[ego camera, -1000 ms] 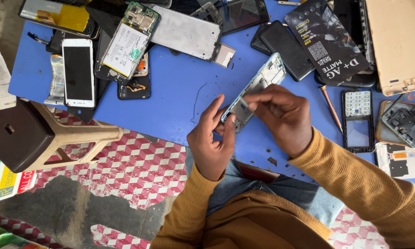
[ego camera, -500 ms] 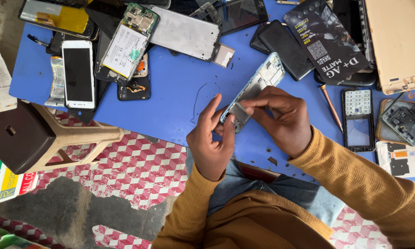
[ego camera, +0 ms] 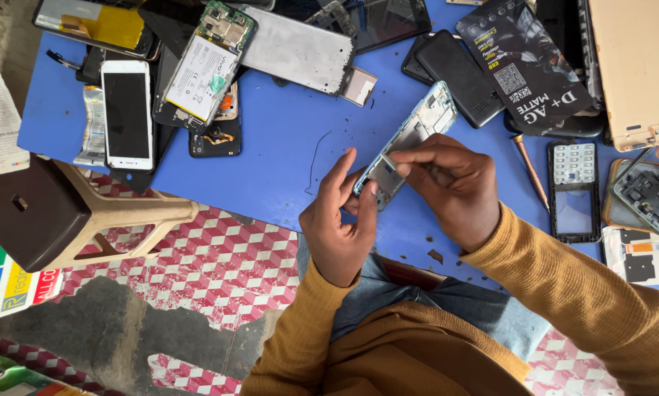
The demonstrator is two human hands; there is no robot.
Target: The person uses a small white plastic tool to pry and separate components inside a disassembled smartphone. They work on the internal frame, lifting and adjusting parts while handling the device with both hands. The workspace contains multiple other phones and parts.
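Left hand: the left hand (ego camera: 338, 224) cupped the near end of the phone frame (ego camera: 410, 139), thumb and forefinger closed on its edge, the other fingers loosely spread.
Right hand: the right hand (ego camera: 454, 187) pinched a small grey plate (ego camera: 385, 174) between thumb and forefinger, pressed against the frame's near end; the remaining fingers were curled in.
Frame: it lay tilted over the blue table (ego camera: 285, 158), far end pointing up and right, near end raised in both hands, near the table's near edge.
Done so far: the frame looked stripped, with no screen or back on it, and its inner side was bare.
Left to do: whether the grey plate was going in or coming out could not be told; it was not seated flat.
Around: a screwdriver (ego camera: 529, 170) lay just right of the right hand, unheld; a white phone (ego camera: 127, 114) and an opened phone with its battery (ego camera: 206, 66) lay well to the far left; a keypad phone (ego camera: 573, 192) lay at the right.
Seat: a brown stool (ego camera: 43, 216) stood left, below the table.
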